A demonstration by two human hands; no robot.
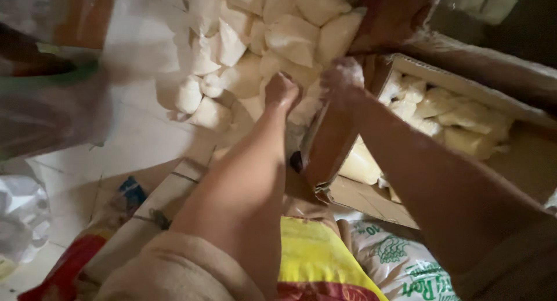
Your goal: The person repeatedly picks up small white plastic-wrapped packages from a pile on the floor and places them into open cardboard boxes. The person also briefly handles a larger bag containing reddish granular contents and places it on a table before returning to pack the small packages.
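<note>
A heap of small white filled plastic bags (272, 40) lies on the tiled floor ahead of me. My left hand (281, 91) reaches into the near edge of the heap with its fingers closed around one of the white bags. My right hand (342, 77) is just beside it, dusted white, gripping another white bag at the heap's edge next to the flap of a cardboard box (331, 144). The box lies open at the right and holds several more of the same pale bags (447, 115).
A yellow and red printed sack (316, 260) and a white sack with green print (400, 266) lie under my arms. A clear plastic bag (46, 109) sits at the left, crumpled white plastic (20, 214) at the lower left.
</note>
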